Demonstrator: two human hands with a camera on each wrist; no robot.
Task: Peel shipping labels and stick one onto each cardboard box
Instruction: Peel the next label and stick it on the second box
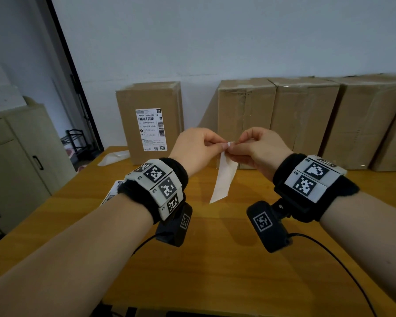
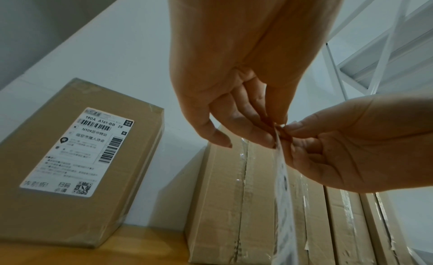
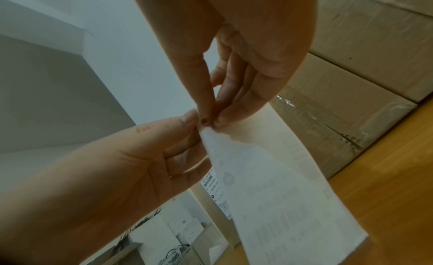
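A white shipping label sheet point(image 1: 224, 177) hangs in the air above the wooden table point(image 1: 215, 259), its blank side toward me. My left hand point(image 1: 223, 145) and right hand point(image 1: 234, 145) both pinch its top corner, fingertips touching. In the right wrist view the sheet point(image 3: 269, 185) shows faint print through the paper below the right hand point(image 3: 211, 119). One cardboard box point(image 1: 169, 94) at the back left carries a stuck label point(image 1: 151, 129). A row of several bare cardboard boxes point(image 1: 306, 120) stands along the wall to its right.
A loose piece of backing paper point(image 1: 113, 157) lies left of the labelled box. Printed labels point(image 1: 111, 193) peek out behind my left wrist. A pale cabinet point(image 1: 16, 156) stands beyond the table's left edge. A black cable point(image 1: 343, 266) crosses the table near me.
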